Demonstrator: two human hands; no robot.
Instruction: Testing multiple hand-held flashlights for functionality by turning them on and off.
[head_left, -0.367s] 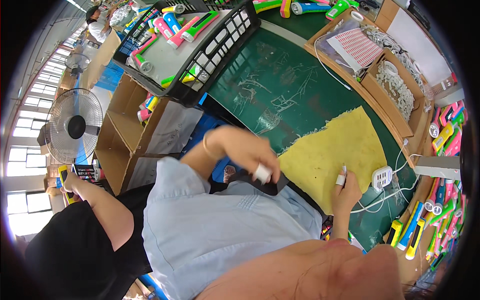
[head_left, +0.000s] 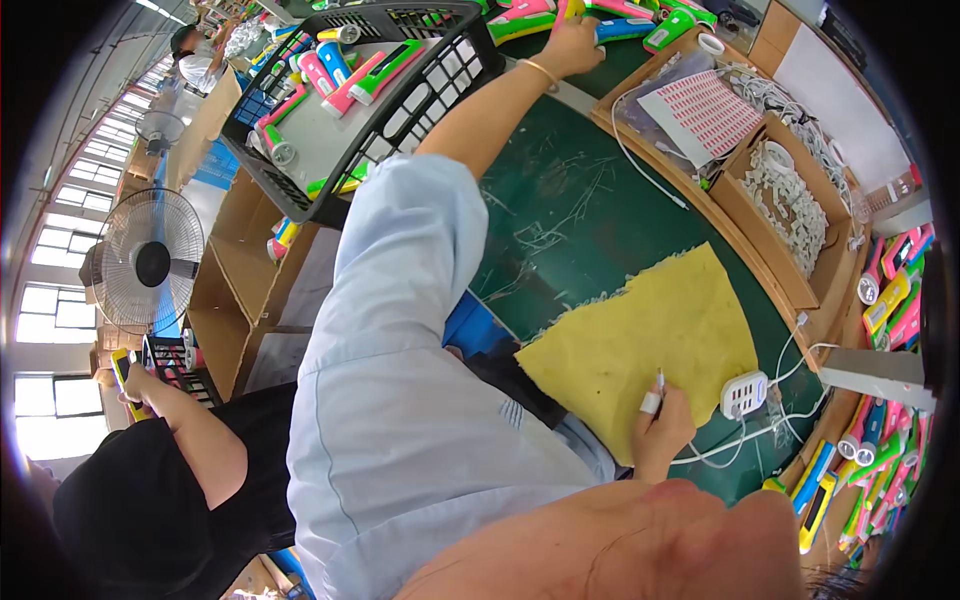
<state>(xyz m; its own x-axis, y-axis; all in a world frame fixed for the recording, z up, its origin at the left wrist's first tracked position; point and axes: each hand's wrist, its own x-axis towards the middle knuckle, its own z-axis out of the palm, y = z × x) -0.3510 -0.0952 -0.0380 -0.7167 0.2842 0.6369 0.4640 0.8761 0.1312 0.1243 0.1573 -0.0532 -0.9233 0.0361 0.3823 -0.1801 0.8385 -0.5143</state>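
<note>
Stretched out to the far edge of the table, my left hand (head_left: 573, 47) has its fingers closed around the near end of a yellow and pink flashlight (head_left: 569, 9). My right hand (head_left: 664, 432) rests at the near edge of a worn yellow cloth (head_left: 640, 340). Its fingers pinch a slim, pale-tipped piece (head_left: 660, 378), which may be a cable plug; most of it is hidden. White tape wraps one finger there. Just right of that hand lies a white multi-port USB charger (head_left: 744, 394), with white cables running from it.
A black crate (head_left: 400, 110) of colourful flashlights stands at the far left. Along the right are a box of small white pieces (head_left: 785, 205), a red-printed sheet (head_left: 702, 110) and piled flashlights (head_left: 885, 440). A co-worker in black (head_left: 150, 490) sits at left, near a fan (head_left: 152, 263).
My left hand has swung from near my body up to the flashlights at the far edge and closed on one. My right hand stays on the cloth; the view has shifted slightly.
</note>
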